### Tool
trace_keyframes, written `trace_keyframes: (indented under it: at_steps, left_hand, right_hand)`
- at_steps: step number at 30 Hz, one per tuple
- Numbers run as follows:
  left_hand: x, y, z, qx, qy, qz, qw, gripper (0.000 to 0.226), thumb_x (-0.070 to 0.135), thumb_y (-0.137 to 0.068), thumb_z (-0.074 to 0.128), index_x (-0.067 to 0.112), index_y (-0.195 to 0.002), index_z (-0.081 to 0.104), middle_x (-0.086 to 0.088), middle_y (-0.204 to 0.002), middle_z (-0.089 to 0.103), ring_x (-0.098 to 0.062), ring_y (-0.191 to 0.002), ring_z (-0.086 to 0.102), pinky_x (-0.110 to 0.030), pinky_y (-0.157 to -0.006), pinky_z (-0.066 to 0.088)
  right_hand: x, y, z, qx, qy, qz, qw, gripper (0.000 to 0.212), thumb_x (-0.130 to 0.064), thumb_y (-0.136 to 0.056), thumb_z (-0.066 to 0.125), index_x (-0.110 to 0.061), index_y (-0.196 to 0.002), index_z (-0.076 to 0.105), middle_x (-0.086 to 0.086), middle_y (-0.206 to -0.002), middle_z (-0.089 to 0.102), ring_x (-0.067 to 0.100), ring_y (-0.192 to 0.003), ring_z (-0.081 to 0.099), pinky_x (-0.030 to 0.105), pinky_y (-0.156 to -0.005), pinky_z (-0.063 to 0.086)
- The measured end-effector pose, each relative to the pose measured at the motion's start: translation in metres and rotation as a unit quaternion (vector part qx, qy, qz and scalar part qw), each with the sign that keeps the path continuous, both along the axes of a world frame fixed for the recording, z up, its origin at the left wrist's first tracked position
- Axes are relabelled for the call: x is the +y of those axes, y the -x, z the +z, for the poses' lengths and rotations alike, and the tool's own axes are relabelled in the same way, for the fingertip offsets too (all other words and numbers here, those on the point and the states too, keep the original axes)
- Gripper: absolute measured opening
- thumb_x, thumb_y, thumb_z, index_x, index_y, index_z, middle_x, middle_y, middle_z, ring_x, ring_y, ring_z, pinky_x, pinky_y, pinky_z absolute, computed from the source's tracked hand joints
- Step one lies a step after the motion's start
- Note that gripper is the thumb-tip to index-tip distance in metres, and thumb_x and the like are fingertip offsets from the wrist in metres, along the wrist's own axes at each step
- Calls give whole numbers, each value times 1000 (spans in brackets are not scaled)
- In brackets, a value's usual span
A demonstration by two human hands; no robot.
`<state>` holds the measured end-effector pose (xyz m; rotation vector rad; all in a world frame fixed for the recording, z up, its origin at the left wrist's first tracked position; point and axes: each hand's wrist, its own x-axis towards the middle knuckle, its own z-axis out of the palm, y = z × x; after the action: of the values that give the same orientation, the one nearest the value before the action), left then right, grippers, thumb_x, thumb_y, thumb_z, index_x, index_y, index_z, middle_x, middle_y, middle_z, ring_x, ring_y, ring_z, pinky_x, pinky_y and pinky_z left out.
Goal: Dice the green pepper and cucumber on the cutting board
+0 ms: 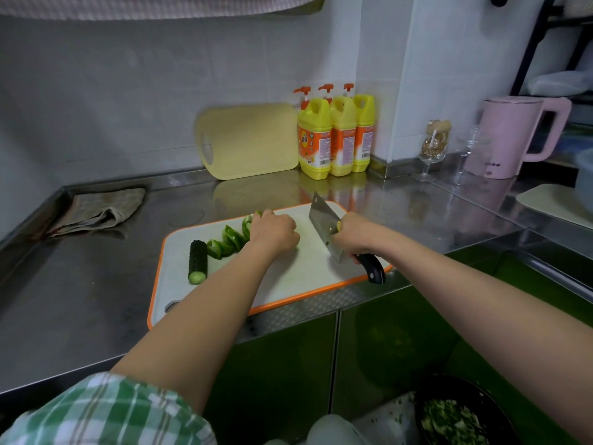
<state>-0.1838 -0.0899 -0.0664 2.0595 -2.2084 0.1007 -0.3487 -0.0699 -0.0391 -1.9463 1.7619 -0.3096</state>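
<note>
Cutting board (305, 268): white w/ orange rim, flat on the counter, set at an angle. Cucumber (197, 262): one dark-green bumpy piece on its side at board's left, pale cut end facing near. Green pepper (229, 240): bright green cut pcs in a row, starting just right of cucumber & running far-right twd board's far edge. Cleaver (324, 226): steel blade over board's right part, black handle past near-right rim.

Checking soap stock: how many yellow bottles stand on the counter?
3, side by side right of the yellow board: left bottle, middle bottle, right bottle. Each overlaps the next, so another could be hidden behind them.
</note>
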Motion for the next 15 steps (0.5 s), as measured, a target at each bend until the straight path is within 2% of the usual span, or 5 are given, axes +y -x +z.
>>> trace_keyframes:
  at_steps: [1,5,8,12,15]
  left_hand:
    - [-3,2,-1,-11,-8,7,1000,21,27,-92,47,18,-95,66,-11,-114,64,-32,-119,43,-42,-104,28]
    - [-12,6,-8,-69,33,19,997,27,22,-89,56,23,-114,66,-2,-120,65,-27,-120,45,-37,-97,30]
    - [-13,8,-11,-68,63,22,995,21,22,-88,59,23,-107,69,-2,-114,68,-26,-115,46,-36,-90,31]
    - [-5,13,-10,5,89,-11,996,13,26,-88,62,30,-97,71,2,-107,69,-25,-113,45,-35,-85,27]
    - [7,24,-11,59,91,-31,994,18,26,-85,60,31,-98,72,3,-104,68,-24,-114,45,-34,-86,27]
  right_hand:
    - [-1,1,-1,6,2,1,1000,20,-4,-92,43,0,-73,46,17,-55,53,27,-44,53,33,-52,48]
    - [-4,2,-4,42,19,9,999,8,-4,-88,54,3,-84,54,14,-57,54,25,-50,55,38,-63,54]
    - [-4,3,-6,43,25,10,999,5,-2,-87,53,3,-87,54,14,-57,54,27,-51,57,38,-59,54]
    - [-2,4,-7,29,25,8,999,4,-5,-88,55,-1,-87,53,12,-62,53,30,-64,60,38,-63,54]
    - [2,12,-9,-33,26,1,999,23,-7,-93,50,-11,-70,46,7,-63,51,20,-53,52,28,-47,44]
